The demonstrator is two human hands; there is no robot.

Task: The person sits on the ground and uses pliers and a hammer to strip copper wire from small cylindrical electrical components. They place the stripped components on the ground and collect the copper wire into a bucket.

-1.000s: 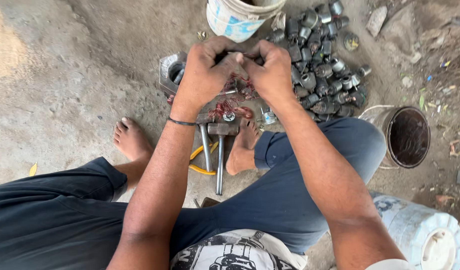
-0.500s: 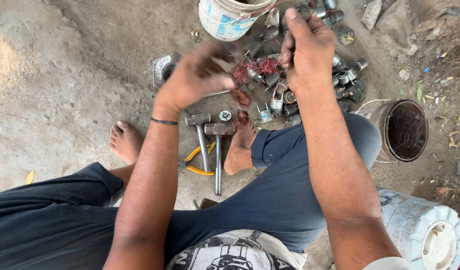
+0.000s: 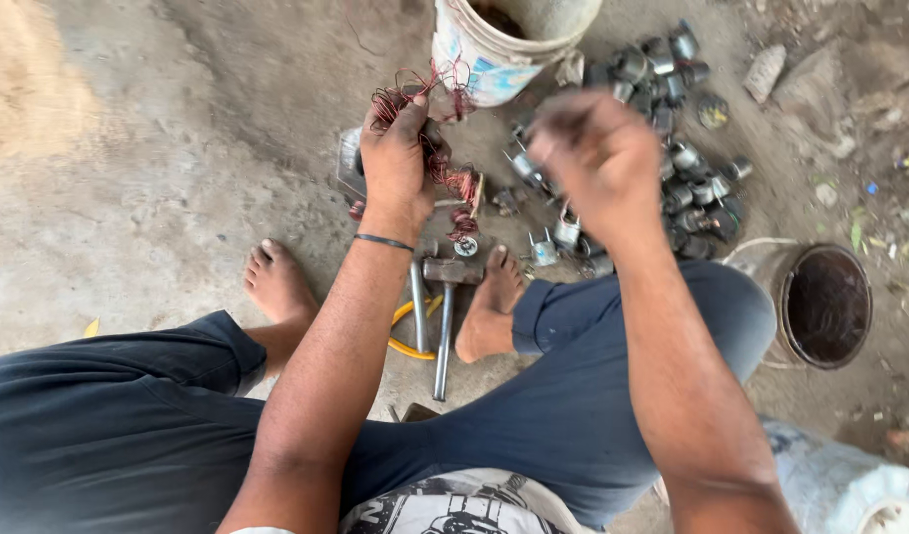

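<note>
— Where is the copper wire [image 3: 430, 129]?
— Pinched in the left hand [image 3: 395, 158], just below the white bucket [image 3: 494, 49].
— The right hand [image 3: 598, 158]?
— Blurred; I cannot tell its grip. It hovers right of the bucket, over the heap of metal parts [image 3: 672, 148].
— Open floor [image 3: 128, 178]?
— Left of the bucket. One hammer [image 3: 445, 307] lies below it.

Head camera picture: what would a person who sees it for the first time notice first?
Most striking is the tangle of reddish copper wire gripped in the left hand, raised above the ground at upper centre. The right hand, blurred, hangs beside it over a heap of small grey metal parts on the dirt. Between the bare feet lies a hammer, and a white bucket stands at the top.
</note>
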